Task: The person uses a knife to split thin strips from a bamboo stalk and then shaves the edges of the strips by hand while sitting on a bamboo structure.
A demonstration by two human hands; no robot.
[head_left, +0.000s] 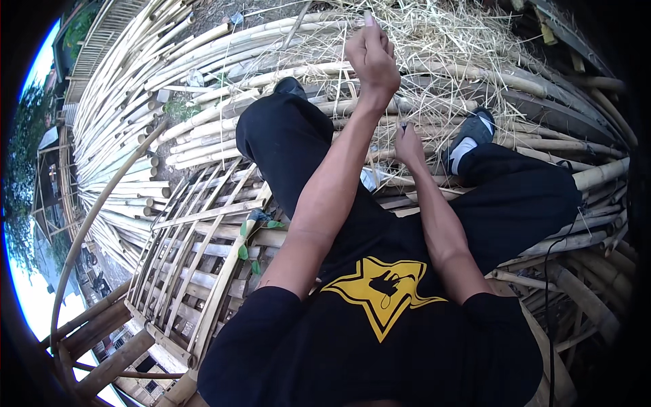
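My left hand (373, 60) is raised at the far end of my reach, closed with the thumb on top. Whatever its fingers hold is hidden. Closer to me and a little to the right, my right hand (409, 146) is closed too, with a small dark bit of something showing at its top, too small to name. Thin pale shavings (441, 47) lie in a loose heap beyond and around both hands. Under them run long bamboo poles (298, 71).
My legs are spread apart, a dark shoe (479, 127) resting by the poles at right. A slatted bamboo frame (196, 251) with a few green leaves (243, 252) stands at left. A curved pole (95, 220) rises there. More poles (600, 173) are stacked at right.
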